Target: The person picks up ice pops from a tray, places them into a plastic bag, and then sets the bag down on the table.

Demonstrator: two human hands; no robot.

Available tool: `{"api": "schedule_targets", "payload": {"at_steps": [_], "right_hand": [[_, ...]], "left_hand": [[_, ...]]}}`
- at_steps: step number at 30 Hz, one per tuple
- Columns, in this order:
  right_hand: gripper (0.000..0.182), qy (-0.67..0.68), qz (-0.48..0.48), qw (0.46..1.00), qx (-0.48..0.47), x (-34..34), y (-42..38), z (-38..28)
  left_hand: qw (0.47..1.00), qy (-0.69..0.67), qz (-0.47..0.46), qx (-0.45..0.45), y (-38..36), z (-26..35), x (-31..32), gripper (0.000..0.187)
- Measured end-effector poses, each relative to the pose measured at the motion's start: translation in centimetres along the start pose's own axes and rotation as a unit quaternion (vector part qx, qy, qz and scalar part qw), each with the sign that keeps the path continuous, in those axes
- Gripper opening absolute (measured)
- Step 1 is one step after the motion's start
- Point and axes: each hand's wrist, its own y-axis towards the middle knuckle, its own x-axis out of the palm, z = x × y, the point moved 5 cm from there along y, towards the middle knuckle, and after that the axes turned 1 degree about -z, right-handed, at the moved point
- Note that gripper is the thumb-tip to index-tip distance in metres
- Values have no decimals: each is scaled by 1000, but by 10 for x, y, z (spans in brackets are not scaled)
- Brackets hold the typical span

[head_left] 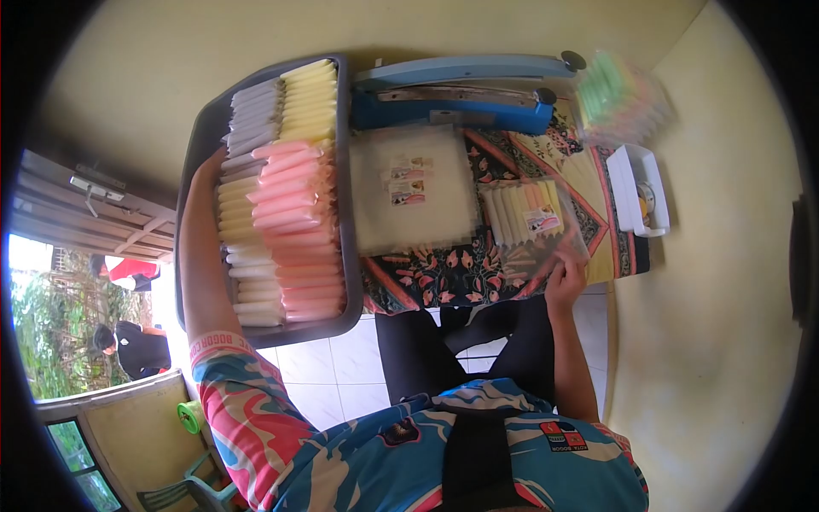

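My left arm reaches along the left side of a dark grey tray (345, 213). My left hand (218, 162) is at the purple sticks (254, 111), its fingers hidden. The tray holds rows of filled plastic tubes that look like ice pops: yellow sticks (309, 98), pink sticks (290, 192), cream sticks (241, 209) and white sticks (256, 290). On the patterned cloth, my right hand (565, 280) is closed on the near edge of a clear plastic bag (570, 235). Inside the bag lie several pale, yellow and pink sticks with a printed label.
A stack of clear bags with labels (409, 218) lies beside the tray. Behind it stand two blue heat sealers (478, 115). Filled bags (618, 98) are piled at the back right, near a white box (630, 188) holding a tape roll. A wall borders the right side.
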Motion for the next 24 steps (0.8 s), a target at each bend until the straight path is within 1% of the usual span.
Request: {"api": "schedule_targets", "payload": {"at_steps": [3, 5, 7, 11, 15, 19, 21, 24], "right_hand": [[23, -3, -4, 1000, -4, -1, 1, -1], [22, -1, -2, 1000, -7, 1, 1, -1], [21, 1, 4, 1000, -8, 1, 0, 0], [19, -10, 4, 1000, -5, 0, -1, 0], [18, -10, 5, 1000, -3, 0, -1, -1], [17, -4, 7, 1000, 5, 0, 0, 0], [17, 0, 7, 1000, 3, 0, -1, 1], [17, 6, 6, 1000, 7, 2, -2, 3]], "left_hand": [[993, 117, 1, -14, 7, -8, -10, 32], [985, 170, 0, -14, 12, -11, -18, 34], [978, 209, -1, -17, 17, -19, -24, 35], [960, 280, -11, -12, 13, -7, -27, 39], [949, 315, -15, -14, 14, -4, -28, 43], [951, 304, -10, -54, 28, -16, -40, 47], [964, 249, 12, -89, 40, -26, -49, 49], [982, 138, 86, -92, 45, -35, -56, 45]]}}
